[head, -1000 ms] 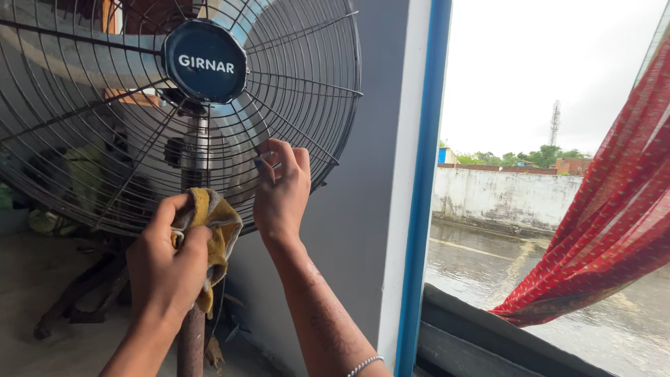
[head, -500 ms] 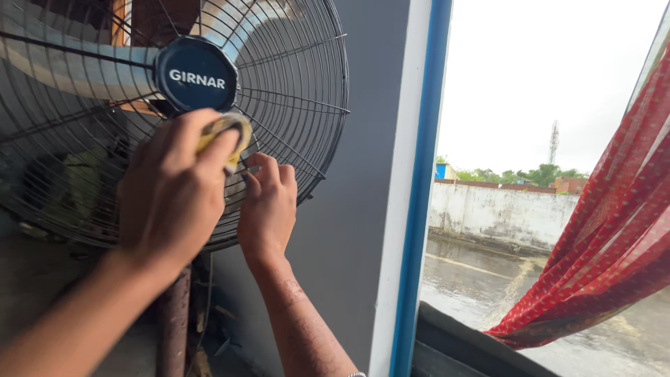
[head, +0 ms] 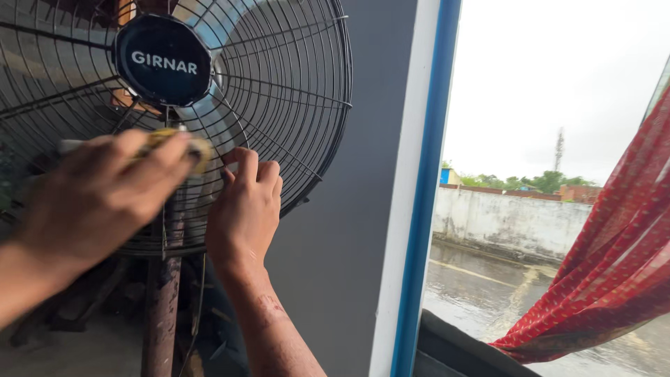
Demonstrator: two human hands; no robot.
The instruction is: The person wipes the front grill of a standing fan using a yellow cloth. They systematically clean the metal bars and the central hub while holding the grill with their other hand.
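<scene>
close up, the left hand is blurred and pressed against the black wire grille of the big round pedestal fan, just below the dark blue round hub cap at the grille's centre. its fingers are curled shut around a yellowish cloth, of which only a small bunched edge shows past the fingertips, lying against the wires. the right hand sits just beside it, a little lower and to the right, with the back of the hand facing the camera and the fingers bent onto the grille wires; the fingertips hook over the wire, so this hand is closed on the grille itself, holding nothing loose. the two hands are near each other without touching. behind the wires a pale metal fan blade shows at the top. the rusty brown upright stand pole runs down from the lower edge of the grille, between the two forearms. right of the fan stands a grey wall, then a white and blue window frame. beyond the opening lie wet ground and a pale boundary wall, and a red patterned curtain hangs at the far right.
</scene>
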